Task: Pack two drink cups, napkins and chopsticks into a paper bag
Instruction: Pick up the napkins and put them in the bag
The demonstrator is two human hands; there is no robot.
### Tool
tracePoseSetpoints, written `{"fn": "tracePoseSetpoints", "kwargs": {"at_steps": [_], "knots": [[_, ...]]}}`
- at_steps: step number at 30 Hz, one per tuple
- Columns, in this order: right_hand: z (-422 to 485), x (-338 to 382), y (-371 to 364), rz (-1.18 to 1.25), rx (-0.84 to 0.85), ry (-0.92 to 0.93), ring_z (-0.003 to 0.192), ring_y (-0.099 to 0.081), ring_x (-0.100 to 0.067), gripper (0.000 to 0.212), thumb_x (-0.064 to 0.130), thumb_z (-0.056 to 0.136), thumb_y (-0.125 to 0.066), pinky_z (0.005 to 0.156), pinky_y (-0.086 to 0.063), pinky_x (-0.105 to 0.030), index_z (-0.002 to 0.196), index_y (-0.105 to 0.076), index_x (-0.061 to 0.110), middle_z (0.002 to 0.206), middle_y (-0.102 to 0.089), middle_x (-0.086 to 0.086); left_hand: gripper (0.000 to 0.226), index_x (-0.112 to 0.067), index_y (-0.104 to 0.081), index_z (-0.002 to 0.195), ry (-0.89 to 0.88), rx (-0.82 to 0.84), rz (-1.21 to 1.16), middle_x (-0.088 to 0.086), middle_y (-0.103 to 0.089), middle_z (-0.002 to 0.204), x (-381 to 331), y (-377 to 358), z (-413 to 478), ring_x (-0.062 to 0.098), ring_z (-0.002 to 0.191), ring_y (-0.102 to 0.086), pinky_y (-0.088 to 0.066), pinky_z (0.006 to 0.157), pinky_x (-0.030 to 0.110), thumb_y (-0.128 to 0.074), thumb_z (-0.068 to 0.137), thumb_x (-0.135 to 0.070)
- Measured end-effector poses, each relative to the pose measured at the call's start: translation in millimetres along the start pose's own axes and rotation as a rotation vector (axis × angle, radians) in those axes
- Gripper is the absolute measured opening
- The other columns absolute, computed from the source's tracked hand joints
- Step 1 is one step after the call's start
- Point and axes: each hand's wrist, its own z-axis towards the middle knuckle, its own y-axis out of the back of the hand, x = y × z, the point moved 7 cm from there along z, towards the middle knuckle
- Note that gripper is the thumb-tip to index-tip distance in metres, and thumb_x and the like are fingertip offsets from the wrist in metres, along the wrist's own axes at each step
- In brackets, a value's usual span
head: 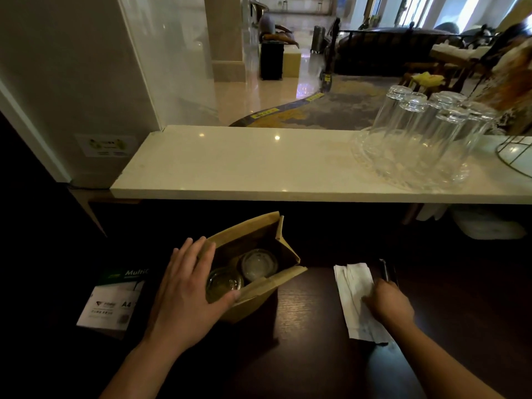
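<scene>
A brown paper bag (285, 279) stands open on the dark wooden desk (311, 335). Two lidded drink cups sit inside it: one near the front left (223, 282), one further back (259, 264). My left hand (187, 292) grips the bag's left rim, thumb on the near edge. White napkins (352, 286) lie flat on the desk to the right of the bag. My right hand (388, 303) rests on them with curled fingers pinching at their right edge. A dark slim object, possibly the chopsticks (385, 270), lies just beyond that hand.
A white stone counter (244, 165) runs above the desk, carrying a glass tray of several upturned glasses (423, 133) at the right and a wire basket (515, 156). A pack of A4 paper (112, 300) sits lower left. White plastic bags (486, 223) lie under the counter.
</scene>
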Motion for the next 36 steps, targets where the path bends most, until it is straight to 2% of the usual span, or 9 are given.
{"fn": "tracePoseSetpoints", "kwargs": {"at_steps": [3,6,12,17,21,24,27,34,36], "knots": [[1,-3,-3,-0.015,0.031,-0.007,0.096,-0.065,-0.029,0.033,0.037,0.085,-0.067,0.065,-0.048,-0.033,0.107,-0.058,0.013,0.112,-0.063,-0.010,0.104,-0.024,-0.013,0.153,0.001,0.006,0.011,-0.003,-0.007,0.162,0,-1,-1,0.012,0.147,0.010,0.000,0.118,0.039,-0.032,0.069,-0.082],[2,-6,-6,0.004,0.034,-0.012,0.088,-0.065,-0.025,0.031,0.037,0.084,-0.068,0.061,-0.046,-0.031,0.104,-0.060,0.016,0.100,-0.066,-0.006,0.105,-0.023,-0.013,0.153,0.005,0.008,0.012,-0.003,-0.006,0.162,1,-1,-2,0.014,0.148,0.008,-0.002,0.119,0.041,-0.033,0.069,-0.083],[5,-3,-7,0.088,-0.038,0.025,0.065,-0.060,-0.019,0.013,0.026,0.082,-0.055,0.055,-0.053,-0.033,0.087,-0.065,0.019,0.071,-0.061,0.000,0.104,-0.024,-0.011,0.153,-0.012,0.015,0.015,-0.004,-0.002,0.163,-5,2,-3,0.011,0.147,0.014,0.005,0.117,0.035,-0.058,0.074,-0.071],[-5,17,15,0.264,-0.123,0.099,0.065,-0.059,-0.020,0.006,0.024,0.086,-0.059,0.050,-0.040,-0.028,0.091,-0.058,0.022,0.073,-0.061,0.001,0.108,-0.025,-0.009,0.153,-0.014,0.028,0.014,-0.005,0.001,0.162,-3,2,-3,0.009,0.146,0.017,0.006,0.116,0.035,-0.048,0.069,-0.080],[-16,35,42,0.328,-0.170,0.174,0.067,-0.058,-0.017,0.010,0.024,0.085,-0.064,0.052,-0.043,-0.028,0.091,-0.057,0.028,0.079,-0.065,0.003,0.107,-0.026,-0.007,0.153,-0.014,0.031,0.001,-0.007,0.005,0.162,-5,2,-2,0.006,0.142,0.023,0.010,0.115,0.032,-0.062,0.073,-0.070],[-30,53,74,0.374,-0.226,0.248,0.073,-0.063,-0.023,0.011,0.022,0.081,-0.067,0.059,-0.050,-0.034,0.090,-0.062,0.026,0.083,-0.070,0.000,0.109,-0.026,-0.005,0.153,-0.010,0.032,0.001,-0.008,0.006,0.161,-6,3,-1,0.005,0.141,0.025,0.010,0.114,0.031,-0.064,0.072,-0.068],[-47,73,115,0.432,-0.304,0.319,0.073,-0.065,-0.024,0.010,0.021,0.080,-0.069,0.060,-0.051,-0.036,0.086,-0.063,0.026,0.080,-0.070,0.000,0.109,-0.026,-0.004,0.153,-0.016,0.033,0.002,-0.007,0.005,0.161,-5,2,0,0.005,0.142,0.024,0.012,0.114,0.031,-0.064,0.072,-0.069],[-91,139,210,0.563,-0.428,0.667,0.069,-0.060,-0.011,0.015,0.014,0.083,-0.070,0.062,-0.048,-0.034,0.092,-0.064,0.023,0.076,-0.064,0.011,0.112,-0.026,-0.002,0.153,-0.011,0.034,-0.023,-0.007,0.006,0.162,-2,2,0,0.006,0.143,0.024,0.010,0.116,0.033,-0.065,0.071,-0.070],[-103,159,229,0.619,-0.410,0.784,0.072,-0.060,-0.005,0.018,0.009,0.084,-0.069,0.064,-0.048,-0.027,0.096,-0.065,0.022,0.081,-0.065,0.014,0.113,-0.027,0.000,0.153,-0.013,0.030,-0.029,-0.008,0.008,0.161,-1,3,0,0.005,0.142,0.025,0.011,0.115,0.031,-0.064,0.071,-0.071]]}}
